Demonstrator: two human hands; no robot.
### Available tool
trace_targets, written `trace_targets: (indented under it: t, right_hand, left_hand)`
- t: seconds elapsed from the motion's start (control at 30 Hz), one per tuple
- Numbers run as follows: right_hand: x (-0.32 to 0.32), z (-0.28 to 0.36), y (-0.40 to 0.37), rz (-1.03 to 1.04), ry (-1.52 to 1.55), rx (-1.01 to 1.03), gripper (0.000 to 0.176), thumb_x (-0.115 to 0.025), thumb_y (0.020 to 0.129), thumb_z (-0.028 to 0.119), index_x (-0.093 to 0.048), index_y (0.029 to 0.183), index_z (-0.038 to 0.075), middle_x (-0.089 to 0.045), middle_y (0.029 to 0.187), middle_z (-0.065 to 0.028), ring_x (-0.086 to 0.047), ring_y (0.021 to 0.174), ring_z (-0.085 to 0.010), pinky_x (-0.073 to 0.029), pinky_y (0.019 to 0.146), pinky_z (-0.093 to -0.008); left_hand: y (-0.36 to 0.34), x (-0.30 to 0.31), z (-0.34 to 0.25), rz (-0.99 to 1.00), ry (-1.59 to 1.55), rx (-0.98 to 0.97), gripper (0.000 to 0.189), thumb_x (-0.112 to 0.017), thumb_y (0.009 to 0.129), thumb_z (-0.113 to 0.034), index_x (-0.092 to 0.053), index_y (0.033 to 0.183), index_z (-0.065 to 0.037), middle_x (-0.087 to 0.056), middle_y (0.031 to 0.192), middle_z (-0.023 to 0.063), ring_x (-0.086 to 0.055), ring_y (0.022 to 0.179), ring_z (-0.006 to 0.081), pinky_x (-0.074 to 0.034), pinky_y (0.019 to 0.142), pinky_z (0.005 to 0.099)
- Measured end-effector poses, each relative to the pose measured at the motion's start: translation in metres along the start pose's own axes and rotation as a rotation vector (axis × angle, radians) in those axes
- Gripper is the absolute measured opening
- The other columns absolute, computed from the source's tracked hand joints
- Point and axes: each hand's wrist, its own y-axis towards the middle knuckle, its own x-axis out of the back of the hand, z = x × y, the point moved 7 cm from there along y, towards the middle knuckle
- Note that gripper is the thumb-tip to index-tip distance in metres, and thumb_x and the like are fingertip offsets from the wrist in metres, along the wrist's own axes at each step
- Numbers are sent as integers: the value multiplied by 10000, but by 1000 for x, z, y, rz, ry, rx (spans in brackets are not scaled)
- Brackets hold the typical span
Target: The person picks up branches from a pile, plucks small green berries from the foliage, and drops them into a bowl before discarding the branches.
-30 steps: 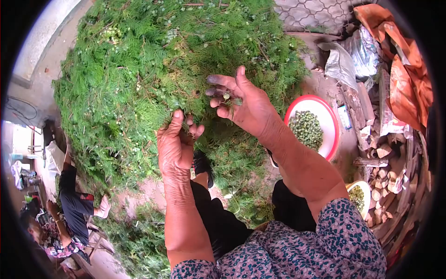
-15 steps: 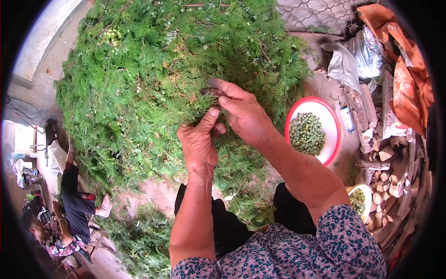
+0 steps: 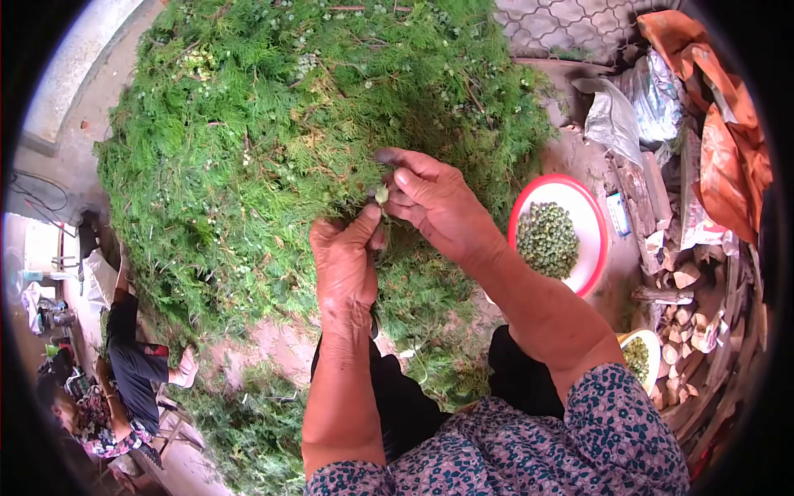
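Observation:
Both hands meet over a big heap of green conifer branches (image 3: 207, 165). My left hand (image 3: 341, 256) is closed, its thumb and forefinger pinching a leafy conifer sprig (image 3: 351, 194). A small pale-green cone (image 3: 381, 194) shows by the left thumb tip, close to the fingers of my right hand (image 3: 434, 198). That right hand is curled, thumb over the bent fingers and forefinger tip darkened. What lies inside its fingers is hidden.
A red-rimmed white basin (image 3: 597, 207) with green cones (image 3: 547, 240) stands at right. Below it is a yellowish bowl (image 3: 653, 355) of cones. Firewood (image 3: 686, 314) and an orange cloth (image 3: 719, 157) line the right side. Another person (image 3: 132, 372) sits at lower left.
My right hand has shifted slightly right and down, its fingers rearranged. The pale-green cone has come into sight between the hands. My left hand has turned a little and stays pinched.

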Motion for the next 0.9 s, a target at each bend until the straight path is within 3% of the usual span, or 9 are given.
trace_targets:
  t: [0.17, 0.23, 0.37, 0.43, 0.47, 0.53, 0.67, 0.83, 0.9]
  right_hand:
    - [1, 26, -4, -168, -247, 158, 257, -517, 877, 153, -553, 1058, -26, -581, 840, -50, -559, 722, -117, -479, 660, -248]
    - [-4, 26, -8, -111, -479, 35, 220, -553, 855, 173, -603, 973, -7, -572, 736, -19, -531, 594, -78, -421, 512, -207]
    - [-12, 19, -6, 30, -743, 82, 205, -574, 838, 188, -613, 924, 5, -544, 675, 1, -490, 514, -55, -345, 439, -187]
    - [-3, 5, -6, -30, -379, -139, 171, -571, 829, 154, -583, 883, -8, -538, 671, -25, -488, 494, -82, -350, 433, -196]
    - [0, 6, -4, -28, -379, -138, 171, -571, 829, 154, -583, 883, -8, -538, 671, -25, -488, 494, -82, -350, 433, -196]
    - [1, 7, -1, 28, 62, -188, 132, -561, 808, 94, -535, 896, -1, -542, 720, -48, -500, 524, -113, -357, 433, -208]
    - [8, 18, 0, -103, 130, -161, 207, -507, 838, 52, -493, 1044, 38, -539, 825, -54, -529, 658, -135, -386, 453, -239]
    - [16, 17, 2, -44, 117, -153, 194, -506, 833, 20, -512, 1028, 21, -560, 806, -58, -552, 648, -140, -418, 470, -233]
    - [13, 16, 2, 5, 107, -144, 188, -504, 833, 8, -520, 1021, 15, -568, 803, -61, -557, 643, -140, -429, 476, -231]
  left_hand:
    - [1, 9, 0, -88, 19, -66, 127, -625, 757, 29, -571, 844, -46, -591, 732, 28, -480, 539, 98, -373, 461, 226]
    - [0, 6, -3, -109, 28, -84, 127, -629, 754, 30, -569, 839, -44, -588, 726, 27, -475, 532, 97, -369, 461, 225]
    - [2, 4, -2, -37, 143, -52, 138, -626, 752, 32, -564, 849, -43, -585, 711, 20, -455, 510, 87, -357, 462, 219]
    - [-1, -2, -7, -32, 105, -12, 138, -621, 755, 31, -561, 856, -40, -581, 703, 15, -448, 505, 82, -350, 460, 218]
    - [-2, -4, -7, -29, 66, 27, 137, -616, 758, 31, -558, 863, -37, -576, 695, 11, -441, 500, 77, -344, 459, 217]
    - [-4, -3, -2, 16, 90, 36, 146, -613, 761, 28, -559, 879, -38, -575, 691, 10, -442, 505, 75, -343, 461, 217]
    - [-2, -6, 2, 83, 176, -15, 159, -624, 767, 0, -571, 910, -48, -582, 718, 17, -451, 532, 83, -351, 478, 222]
    - [-2, -7, 1, 67, 199, -18, 159, -642, 770, -39, -585, 917, -56, -591, 766, 17, -474, 562, 92, -367, 484, 233]
    - [-3, -3, -1, -98, 116, -12, 127, -631, 780, -31, -586, 898, -38, -592, 723, 12, -472, 554, 65, -352, 454, 199]
